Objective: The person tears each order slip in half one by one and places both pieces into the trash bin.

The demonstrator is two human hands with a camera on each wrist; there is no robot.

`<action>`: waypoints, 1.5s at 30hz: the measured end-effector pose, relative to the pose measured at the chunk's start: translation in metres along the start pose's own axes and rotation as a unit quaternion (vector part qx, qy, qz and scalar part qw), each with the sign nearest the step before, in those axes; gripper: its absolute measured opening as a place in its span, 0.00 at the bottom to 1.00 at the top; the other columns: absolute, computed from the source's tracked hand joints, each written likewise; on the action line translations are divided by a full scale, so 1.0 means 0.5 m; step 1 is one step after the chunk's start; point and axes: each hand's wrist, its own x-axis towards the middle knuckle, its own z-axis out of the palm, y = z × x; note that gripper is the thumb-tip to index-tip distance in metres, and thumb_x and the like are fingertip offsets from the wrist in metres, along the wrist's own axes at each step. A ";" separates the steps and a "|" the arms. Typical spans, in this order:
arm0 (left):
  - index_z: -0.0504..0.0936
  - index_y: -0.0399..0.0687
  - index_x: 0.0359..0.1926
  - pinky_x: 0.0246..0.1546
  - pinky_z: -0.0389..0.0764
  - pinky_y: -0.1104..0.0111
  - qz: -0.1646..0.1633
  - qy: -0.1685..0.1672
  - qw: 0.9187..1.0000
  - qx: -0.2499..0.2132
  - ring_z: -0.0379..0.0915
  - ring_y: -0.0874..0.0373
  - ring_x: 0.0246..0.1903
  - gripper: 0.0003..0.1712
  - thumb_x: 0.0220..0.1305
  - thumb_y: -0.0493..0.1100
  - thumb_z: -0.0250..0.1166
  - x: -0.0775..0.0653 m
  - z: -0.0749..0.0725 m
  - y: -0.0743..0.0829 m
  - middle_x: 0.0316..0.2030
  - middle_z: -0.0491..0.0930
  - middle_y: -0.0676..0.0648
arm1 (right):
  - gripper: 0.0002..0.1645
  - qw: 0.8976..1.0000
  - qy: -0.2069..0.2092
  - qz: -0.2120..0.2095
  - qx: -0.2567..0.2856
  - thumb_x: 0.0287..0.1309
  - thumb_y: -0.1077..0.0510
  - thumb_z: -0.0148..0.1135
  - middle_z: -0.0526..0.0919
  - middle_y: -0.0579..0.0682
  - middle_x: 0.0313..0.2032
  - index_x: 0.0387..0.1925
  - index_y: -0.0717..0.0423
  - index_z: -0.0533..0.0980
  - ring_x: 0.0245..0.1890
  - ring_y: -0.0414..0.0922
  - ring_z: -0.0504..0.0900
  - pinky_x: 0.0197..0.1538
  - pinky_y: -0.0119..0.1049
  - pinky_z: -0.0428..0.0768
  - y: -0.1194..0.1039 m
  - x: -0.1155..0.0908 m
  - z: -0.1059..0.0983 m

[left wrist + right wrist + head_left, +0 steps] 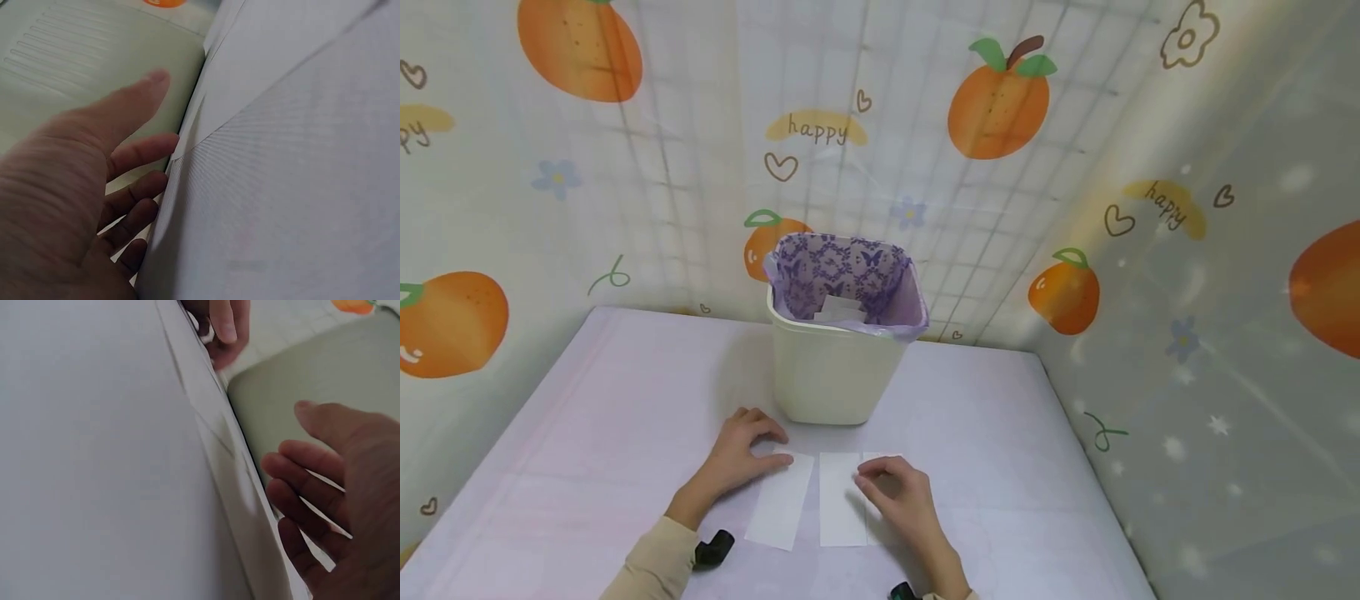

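Observation:
Three white paper slips lie on the table in the head view. The left slip [781,504] is slanted, the middle slip [838,521] lies straight, and the right slip [875,531] is partly covered by my right hand [906,500]. My left hand [736,452] is at the left slip's upper corner, its thumb over the paper and its fingers loosely bent. The right hand hovers over the right slip, with thumb and fingers curved but apart in the right wrist view. Neither hand holds anything.
A cream bin [831,375] stands just beyond the slips, lined with a purple butterfly-patterned bag [842,267]. White paper pieces [841,308] lie inside it. A pale cloth covers the table [1000,450]. Fruit-printed curtains [700,167] hang behind and at the sides.

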 end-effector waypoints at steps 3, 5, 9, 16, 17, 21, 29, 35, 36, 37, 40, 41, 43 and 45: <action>0.88 0.62 0.41 0.51 0.69 0.56 -0.005 -0.021 1.000 0.006 0.68 0.59 0.46 0.23 0.45 0.61 0.85 -0.001 -0.005 0.007 0.40 0.79 0.60 | 0.08 1.000 -0.009 -0.015 0.014 0.62 0.58 0.76 0.91 0.47 0.39 0.43 0.53 0.87 0.42 0.46 0.88 0.52 0.38 0.84 -0.012 -0.004 0.014; 0.88 0.61 0.42 0.52 0.68 0.55 -0.010 -0.036 0.999 0.011 0.68 0.58 0.47 0.27 0.43 0.61 0.87 -0.001 -0.008 0.012 0.42 0.79 0.58 | 0.08 0.999 -0.011 -0.025 0.026 0.63 0.58 0.76 0.90 0.47 0.38 0.43 0.53 0.87 0.41 0.46 0.88 0.51 0.39 0.84 -0.022 -0.007 0.024; 0.86 0.60 0.45 0.52 0.68 0.53 -0.009 -0.053 0.998 0.022 0.67 0.57 0.48 0.30 0.41 0.60 0.87 -0.003 -0.010 0.018 0.43 0.79 0.56 | 0.08 0.998 -0.016 -0.037 0.041 0.64 0.58 0.75 0.90 0.47 0.39 0.44 0.52 0.86 0.41 0.46 0.88 0.50 0.40 0.84 -0.038 -0.011 0.040; 0.84 0.58 0.43 0.51 0.67 0.56 0.004 -0.065 0.997 0.031 0.65 0.61 0.44 0.28 0.43 0.57 0.87 -0.003 -0.010 0.027 0.38 0.77 0.54 | 0.07 0.998 -0.013 -0.051 0.027 0.64 0.58 0.75 0.90 0.46 0.38 0.43 0.51 0.86 0.40 0.46 0.88 0.49 0.38 0.84 -0.040 -0.012 0.046; 0.84 0.58 0.42 0.50 0.68 0.57 0.008 -0.065 0.997 0.032 0.65 0.61 0.44 0.27 0.43 0.57 0.87 -0.002 -0.010 0.028 0.37 0.77 0.54 | 0.07 0.998 -0.013 -0.050 0.025 0.64 0.58 0.75 0.90 0.46 0.38 0.42 0.52 0.87 0.40 0.46 0.88 0.49 0.38 0.84 -0.039 -0.012 0.045; 0.83 0.58 0.35 0.50 0.68 0.57 0.022 -0.070 0.997 0.036 0.64 0.62 0.43 0.23 0.43 0.57 0.86 0.000 -0.006 0.026 0.36 0.76 0.56 | 0.06 0.999 -0.012 -0.048 0.020 0.63 0.58 0.76 0.90 0.47 0.37 0.41 0.52 0.87 0.40 0.45 0.88 0.48 0.37 0.84 -0.037 -0.012 0.043; 0.81 0.62 0.27 0.47 0.67 0.60 0.040 -0.087 0.995 0.021 0.65 0.63 0.41 0.18 0.47 0.57 0.84 0.002 0.003 0.014 0.35 0.74 0.61 | 0.05 0.999 -0.008 -0.043 0.022 0.64 0.57 0.75 0.90 0.46 0.37 0.41 0.51 0.87 0.39 0.44 0.88 0.47 0.38 0.84 -0.033 -0.015 0.042; 0.83 0.64 0.27 0.41 0.66 0.67 0.011 -0.112 0.991 -0.067 0.67 0.66 0.35 0.14 0.55 0.55 0.82 0.003 -0.003 0.013 0.30 0.76 0.64 | 0.05 0.999 -0.008 -0.045 0.026 0.64 0.58 0.75 0.90 0.44 0.37 0.41 0.51 0.87 0.38 0.45 0.88 0.47 0.37 0.84 -0.032 -0.016 0.042; 0.83 0.64 0.27 0.39 0.67 0.69 0.001 -0.114 0.990 -0.088 0.67 0.67 0.33 0.13 0.56 0.54 0.81 0.004 -0.005 0.014 0.28 0.75 0.64 | 0.05 0.999 -0.007 -0.045 0.027 0.64 0.58 0.75 0.90 0.44 0.37 0.41 0.51 0.87 0.39 0.45 0.88 0.47 0.37 0.84 -0.032 -0.016 0.042; 0.83 0.63 0.28 0.36 0.68 0.70 -0.010 -0.117 0.987 -0.111 0.67 0.67 0.31 0.13 0.57 0.54 0.81 0.005 -0.007 0.015 0.27 0.75 0.63 | 0.05 0.999 -0.007 -0.045 0.027 0.64 0.58 0.75 0.90 0.44 0.37 0.41 0.51 0.87 0.39 0.45 0.88 0.47 0.37 0.84 -0.033 -0.017 0.041; 0.84 0.59 0.29 0.30 0.69 0.72 -0.057 -0.133 0.972 -0.183 0.67 0.65 0.28 0.11 0.62 0.52 0.78 0.005 -0.013 0.019 0.25 0.73 0.59 | 0.06 0.999 -0.006 -0.045 0.030 0.63 0.58 0.75 0.90 0.46 0.37 0.42 0.51 0.87 0.39 0.45 0.88 0.48 0.36 0.84 -0.033 -0.017 0.041; 0.84 0.57 0.30 0.31 0.70 0.72 -0.075 -0.138 0.966 -0.205 0.68 0.64 0.29 0.11 0.63 0.52 0.78 0.005 -0.013 0.020 0.26 0.73 0.58 | 0.06 0.998 -0.007 -0.045 0.031 0.63 0.58 0.75 0.90 0.46 0.37 0.42 0.51 0.87 0.39 0.45 0.88 0.48 0.36 0.84 -0.034 -0.017 0.041; 0.85 0.54 0.32 0.33 0.71 0.71 -0.118 -0.140 0.951 -0.249 0.69 0.61 0.31 0.11 0.65 0.52 0.76 0.004 -0.014 0.023 0.27 0.74 0.55 | 0.07 0.998 -0.008 -0.045 0.034 0.63 0.58 0.76 0.90 0.47 0.38 0.42 0.51 0.87 0.39 0.46 0.88 0.48 0.37 0.84 -0.034 -0.018 0.041; 0.86 0.51 0.35 0.36 0.73 0.69 -0.157 -0.133 0.937 -0.281 0.71 0.59 0.35 0.11 0.66 0.52 0.76 0.002 -0.013 0.029 0.30 0.77 0.53 | 0.07 0.998 -0.010 -0.047 0.036 0.63 0.58 0.76 0.90 0.47 0.38 0.42 0.52 0.87 0.39 0.47 0.88 0.48 0.39 0.84 -0.035 -0.018 0.041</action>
